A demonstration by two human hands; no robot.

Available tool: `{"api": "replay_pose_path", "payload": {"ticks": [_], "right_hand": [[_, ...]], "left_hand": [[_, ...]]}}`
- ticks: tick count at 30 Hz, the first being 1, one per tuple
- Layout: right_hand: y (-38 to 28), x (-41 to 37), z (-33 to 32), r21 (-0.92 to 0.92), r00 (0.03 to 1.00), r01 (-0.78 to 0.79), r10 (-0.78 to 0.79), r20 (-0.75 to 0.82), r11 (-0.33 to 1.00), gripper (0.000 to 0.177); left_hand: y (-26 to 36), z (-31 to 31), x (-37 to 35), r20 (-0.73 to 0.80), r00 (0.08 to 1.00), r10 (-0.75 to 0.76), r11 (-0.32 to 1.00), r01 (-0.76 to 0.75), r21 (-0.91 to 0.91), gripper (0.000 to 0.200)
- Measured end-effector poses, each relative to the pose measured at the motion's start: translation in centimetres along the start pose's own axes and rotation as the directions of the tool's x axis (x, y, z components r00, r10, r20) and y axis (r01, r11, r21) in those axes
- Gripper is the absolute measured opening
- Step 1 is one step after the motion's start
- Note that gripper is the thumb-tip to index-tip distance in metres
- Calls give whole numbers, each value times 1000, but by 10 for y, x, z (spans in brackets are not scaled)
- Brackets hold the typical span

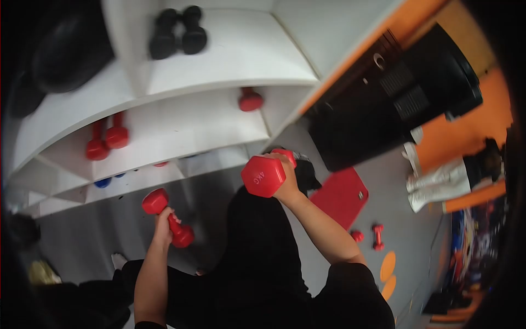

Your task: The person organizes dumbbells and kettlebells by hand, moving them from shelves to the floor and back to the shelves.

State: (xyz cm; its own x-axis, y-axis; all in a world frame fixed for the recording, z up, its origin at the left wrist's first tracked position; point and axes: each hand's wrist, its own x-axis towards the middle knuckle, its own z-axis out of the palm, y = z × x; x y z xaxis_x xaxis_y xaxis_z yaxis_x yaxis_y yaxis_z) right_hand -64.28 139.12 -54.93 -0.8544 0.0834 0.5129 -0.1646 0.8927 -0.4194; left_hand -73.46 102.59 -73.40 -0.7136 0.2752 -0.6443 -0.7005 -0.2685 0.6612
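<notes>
In front of the white shelf (pixel 197 134), the left hand (pixel 163 223) is wrapped around a red dumbbell (pixel 179 233) — the right hand (pixel 288 180) grips a 4KG dumbbell (pixel 264 175), also red, near the shelf's right end.

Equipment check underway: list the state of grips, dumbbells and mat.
Left grip: closed around a red thick-headed dumbbell.
Right grip: closed around a red hexagonal dumbbell marked 4KG.
Two black dumbbells: resting side by side on white shelf.
Three red dumbbells: on lower shelf.
Blue rounded weights: partly visible below.
Red rectangular mat: lying on grey floor.
Red floor dumbbell: lying near mat.
</notes>
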Motion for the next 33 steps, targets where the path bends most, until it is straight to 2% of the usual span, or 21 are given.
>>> {"api": "replay_pose_path", "payload": {"ticks": [3, 4, 5, 6, 7, 8, 9, 10, 12, 13, 15, 16, 18, 19, 21, 22, 24, 25, 26, 29, 33], "right_hand": [[49, -89, -18, -161, 974, -209, 220, 57, 965, 32], [57, -120, -22, -175, 967, -236, 248, 50, 956, 32], [60, -154, -25, -171, 860, -484, 503, 87, 858, 30], [64, -187, -26, -173, 694, -688, 709, 124, 705, 27], [68, -226, -26, -100, 612, -777, 784, 109, 621, 25], [75, -266, -23, -20, 528, -847, 844, 93, 531, 23], [83, -312, -16, -56, 408, -909, 910, 76, 412, 24], [90, -352, -9, 73, -13, -997, 985, 170, -26, 22], [84, -410, -4, 222, -273, -925, 947, 171, -307, 21], [83, -440, 0, 238, -300, -913, 941, 157, -331, 21], [74, -503, 12, 472, -539, -685, 822, 184, -555, 19], [73, -526, 14, 490, -554, -666, 813, 180, -562, 19], [67, -569, 18, 609, -715, -420, 659, 234, -673, 18], [70, -589, 20, 616, -728, -393, 640, 246, -683, 18], [68, -626, 22, 771, -779, -188, 570, 261, -609, 18], [72, -637, 16, 792, -802, -147, 541, 255, -592, 17], [87, -652, -3, 841, -814, -153, 548, 191, -520, 22], [95, -663, -14, 864, -790, -157, 586, 181, -479, 24], [107, -672, -20, 880, -809, -190, 577, 111, -436, 24], [129, -668, -59, 901, -853, -94, 500, 146, -424, 22], [162, -727, -46, 941, -808, 54, 538, 238, -334, 23]], "left_hand": [[-37, -22, 40, -7, 998, -68, 980, 68, 188, 8], [-48, -28, 47, -56, 993, -104, 936, 117, 333, 8], [-62, -40, 54, -113, 984, -135, 869, 172, 464, 9], [-78, -58, 67, -132, 974, -186, 802, 228, 553, 14], [-85, -65, 62, -130, 971, -200, 792, 239, 562, 14], [-87, -65, 60, -102, 968, -231, 707, 239, 666, 14], [-85, -64, 60, -74, 963, -260, 606, 223, 764, 15], [-82, -63, 59, -63, 962, -264, 587, 212, 781, 15], [-83, -63, 58, -80, 933, -351, 343, 207, 916, 17], [-88, -64, 63, -69, 928, -367, 317, 194, 928, 17], [-92, -77, 73, 30, 947, -319, 137, 15, 990, 20], [-95, -81, 78, 42, 944, -328, 117, -4, 993, 20], [-93, -81, 78, 111, 963, -244, -51, -127, 991, 24], [-88, -67, 75, 111, 961, -254, -79, -135, 988, 24], [-73, -41, 59, -12, 966, -259, -77, -9, 997, 26], [-68, -36, 60, -8, 966, -258, -107, -20, 994, 26], [-57, -35, 72, 137, 976, -168, -330, -187, 925, 27], [-50, -26, 80, 145, 975, -169, -352, -197, 915, 27], [-45, -18, 84, 140, 979, -151, -356, -186, 916, 26], [-30, 18, 84, 140, 985, -105, -344, -168, 924, 22], [-30, 71, 91, 77, 997, -24, -232, -81, 969, 17]]}}
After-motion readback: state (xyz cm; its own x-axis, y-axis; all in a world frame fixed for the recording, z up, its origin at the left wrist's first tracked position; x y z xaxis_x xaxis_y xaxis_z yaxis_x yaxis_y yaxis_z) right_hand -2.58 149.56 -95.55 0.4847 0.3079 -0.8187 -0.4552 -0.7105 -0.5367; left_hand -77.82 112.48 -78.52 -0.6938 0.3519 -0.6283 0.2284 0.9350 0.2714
